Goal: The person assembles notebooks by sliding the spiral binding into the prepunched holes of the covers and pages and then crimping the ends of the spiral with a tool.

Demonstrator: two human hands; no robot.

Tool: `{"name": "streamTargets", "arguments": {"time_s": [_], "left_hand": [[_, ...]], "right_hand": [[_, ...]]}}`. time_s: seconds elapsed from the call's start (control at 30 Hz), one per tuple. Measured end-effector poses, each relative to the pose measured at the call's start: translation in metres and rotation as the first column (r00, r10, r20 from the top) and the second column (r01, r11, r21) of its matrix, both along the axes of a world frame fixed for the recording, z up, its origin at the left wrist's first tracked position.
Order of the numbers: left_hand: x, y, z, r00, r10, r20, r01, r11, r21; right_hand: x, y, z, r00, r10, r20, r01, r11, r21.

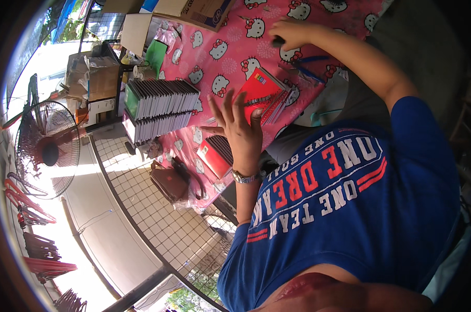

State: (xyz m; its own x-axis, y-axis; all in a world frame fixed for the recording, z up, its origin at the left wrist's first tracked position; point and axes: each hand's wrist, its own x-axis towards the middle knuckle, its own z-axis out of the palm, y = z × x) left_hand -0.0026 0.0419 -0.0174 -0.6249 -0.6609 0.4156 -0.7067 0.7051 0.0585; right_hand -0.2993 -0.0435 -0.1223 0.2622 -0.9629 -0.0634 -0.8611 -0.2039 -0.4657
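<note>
My left hand (pixel 238 127), with a metal watch on its wrist, has its fingers spread beside a small pile of red spiral notebooks (pixel 264 88). The thumb overlaps the pile's edge, and I cannot tell whether it touches. Farther off at the upper right, my right hand (pixel 292 34) is closed around a small dark object (pixel 278 41), its kind unclear. Another red notebook (pixel 214 156) with a black spiral lies left of my left wrist. Beyond it rise two stacked piles of spiral notebooks (pixel 160 106), one with a green cover showing.
A pink cartoon-patterned cloth (pixel 214 67) covers the table. A cardboard box (pixel 199 11) stands at its far edge. A brown bag (pixel 170 182) sits by the near left side, next to a wire grid (pixel 136 179). A fan (pixel 48 151) stands at the left.
</note>
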Motion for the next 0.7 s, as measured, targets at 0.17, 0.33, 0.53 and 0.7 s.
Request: {"name": "streamTargets", "arguments": {"time_s": [0.17, 0.33, 0.53, 0.7], "left_hand": [[0.015, -0.015, -0.011, 0.985, 0.002, -0.173, 0.026, 0.986, 0.162], [0.004, -0.014, -0.007, 0.984, 0.047, -0.173, -0.027, 0.993, 0.116], [0.012, -0.022, -0.003, 0.946, -0.005, -0.325, 0.059, 0.986, 0.157], [0.032, -0.029, -0.003, 0.933, 0.067, -0.354, 0.018, 0.973, 0.232]], "right_hand": [[0.05, 0.028, 0.116, 0.447, 0.189, 0.875, -0.55, 0.829, 0.102], [0.044, 0.028, 0.126, 0.355, 0.172, 0.919, -0.635, 0.766, 0.102], [0.051, 0.026, 0.131, 0.592, 0.244, 0.768, -0.581, 0.79, 0.196], [0.058, 0.022, 0.14, 0.839, 0.38, 0.39, -0.458, 0.88, 0.128]]}}
